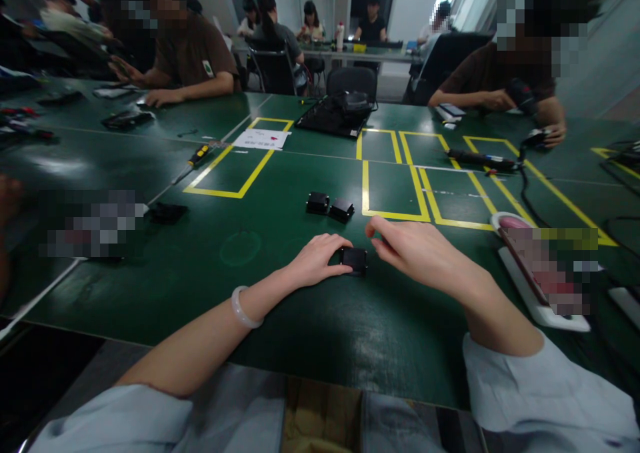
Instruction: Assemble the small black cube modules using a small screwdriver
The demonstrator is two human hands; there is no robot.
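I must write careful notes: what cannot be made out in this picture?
All in the head view:
Nearest black block, left end: partly behind the left hand.
Right hand, palm: turned away from camera.
White sheet, print: too small and blurred.
Pink object, surface: covered by pixelation.
Cables: cut off by the right edge.

The left hand (320,258) pinches a small black block (355,260) between thumb and fingers on the green counter (280,313). The right hand (417,247) hovers just beside it, fingers curled; whether they hold anything tiny is hard to tell. Beyond, a second block (317,203) and a third block (342,209) sit near each other. Farther off lie yellow tape outlines (397,216), a paper sheet (260,140) and a yellow-and-black screwdriver (199,155).
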